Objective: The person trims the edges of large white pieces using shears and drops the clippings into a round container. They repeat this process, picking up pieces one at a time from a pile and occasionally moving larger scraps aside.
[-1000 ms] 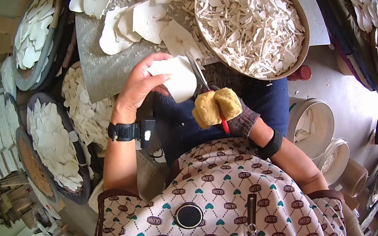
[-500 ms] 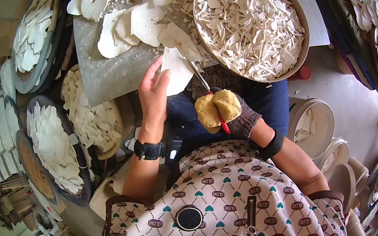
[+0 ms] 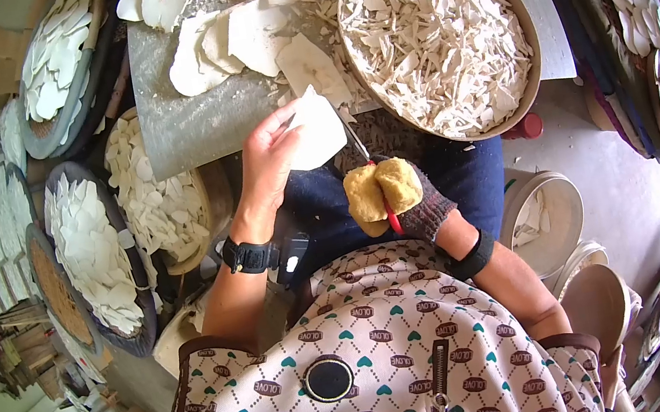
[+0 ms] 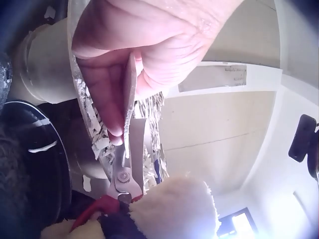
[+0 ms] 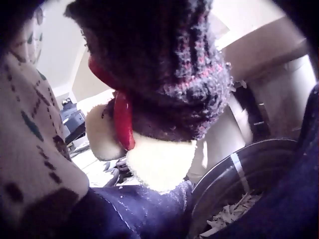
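Note:
My bare left hand [image 3: 266, 164] pinches a thin, flat white slice [image 3: 319, 131] between thumb and fingers. Seen edge-on in the left wrist view, the slice [image 4: 130, 94] points down toward the shears' pivot [image 4: 123, 177]. My right hand [image 3: 428, 205], in a dark knitted glove, grips these shears [image 3: 360, 149], blades pointing up beside the slice's right edge. Thick yellow foam padding [image 3: 400, 184] is around the grips, and part of a red handle [image 5: 123, 119] shows in the right wrist view. Glove and foam hide most of the right fingers.
Ahead is a grey metal table [image 3: 186, 130] with larger white slices [image 3: 258, 39] and crumbs. A round tray [image 3: 534, 58] heaped with white cut strips overhangs its near edge. Baskets of white pieces [image 3: 94, 254] stand at left; round bins [image 3: 576, 204] stand at right.
My left hand has drawn back toward me and turned the white slice, so its outline differs beside the blades. My right hand with the shears has barely moved.

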The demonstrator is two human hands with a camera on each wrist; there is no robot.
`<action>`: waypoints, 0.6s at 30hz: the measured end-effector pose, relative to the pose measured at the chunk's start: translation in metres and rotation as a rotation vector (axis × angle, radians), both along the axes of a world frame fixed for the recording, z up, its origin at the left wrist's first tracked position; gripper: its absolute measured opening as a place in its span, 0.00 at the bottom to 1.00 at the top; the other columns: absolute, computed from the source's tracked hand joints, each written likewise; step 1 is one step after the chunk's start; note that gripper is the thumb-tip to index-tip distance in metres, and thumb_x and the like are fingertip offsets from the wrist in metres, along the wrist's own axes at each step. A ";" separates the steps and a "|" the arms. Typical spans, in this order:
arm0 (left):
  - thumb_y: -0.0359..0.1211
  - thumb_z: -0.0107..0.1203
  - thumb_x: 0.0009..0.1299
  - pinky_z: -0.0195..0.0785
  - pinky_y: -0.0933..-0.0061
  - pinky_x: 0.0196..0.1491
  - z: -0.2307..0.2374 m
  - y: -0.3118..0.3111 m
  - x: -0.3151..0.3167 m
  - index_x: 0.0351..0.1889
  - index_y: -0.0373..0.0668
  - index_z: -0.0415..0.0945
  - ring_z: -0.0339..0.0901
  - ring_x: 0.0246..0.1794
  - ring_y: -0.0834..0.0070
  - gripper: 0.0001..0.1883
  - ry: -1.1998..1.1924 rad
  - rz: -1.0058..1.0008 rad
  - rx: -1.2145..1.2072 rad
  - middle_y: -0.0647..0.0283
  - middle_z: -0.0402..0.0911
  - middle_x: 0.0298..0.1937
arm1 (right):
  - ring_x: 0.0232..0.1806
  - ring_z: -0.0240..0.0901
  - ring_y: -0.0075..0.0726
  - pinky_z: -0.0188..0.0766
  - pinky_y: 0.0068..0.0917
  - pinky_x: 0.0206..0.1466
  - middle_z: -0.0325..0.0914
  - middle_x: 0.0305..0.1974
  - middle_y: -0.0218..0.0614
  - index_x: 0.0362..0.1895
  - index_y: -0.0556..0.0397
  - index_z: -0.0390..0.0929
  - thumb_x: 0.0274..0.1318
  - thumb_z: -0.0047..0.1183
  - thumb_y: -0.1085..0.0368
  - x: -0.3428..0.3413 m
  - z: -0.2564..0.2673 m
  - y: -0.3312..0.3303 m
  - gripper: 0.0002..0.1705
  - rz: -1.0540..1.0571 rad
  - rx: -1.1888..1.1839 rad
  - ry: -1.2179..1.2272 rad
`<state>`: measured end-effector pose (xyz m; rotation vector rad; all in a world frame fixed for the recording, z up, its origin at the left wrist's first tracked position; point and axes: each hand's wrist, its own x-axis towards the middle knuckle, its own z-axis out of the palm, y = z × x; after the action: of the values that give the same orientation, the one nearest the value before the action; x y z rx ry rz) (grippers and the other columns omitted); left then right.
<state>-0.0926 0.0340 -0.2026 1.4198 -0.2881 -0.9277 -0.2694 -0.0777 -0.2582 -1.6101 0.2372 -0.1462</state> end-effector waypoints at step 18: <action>0.22 0.54 0.57 0.68 0.81 0.39 0.007 -0.002 -0.006 0.51 0.35 0.63 0.73 0.37 0.81 0.23 -0.199 0.171 -0.005 0.60 0.75 0.38 | 0.38 0.74 0.34 0.70 0.27 0.44 0.76 0.35 0.34 0.38 0.50 0.74 0.43 0.58 0.61 0.000 -0.001 -0.005 0.15 0.042 0.275 -0.035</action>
<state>-0.0988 0.0324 -0.1958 1.5095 -0.3112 -0.6476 -0.2695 -0.0826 -0.2593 -1.3373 0.1875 -0.1038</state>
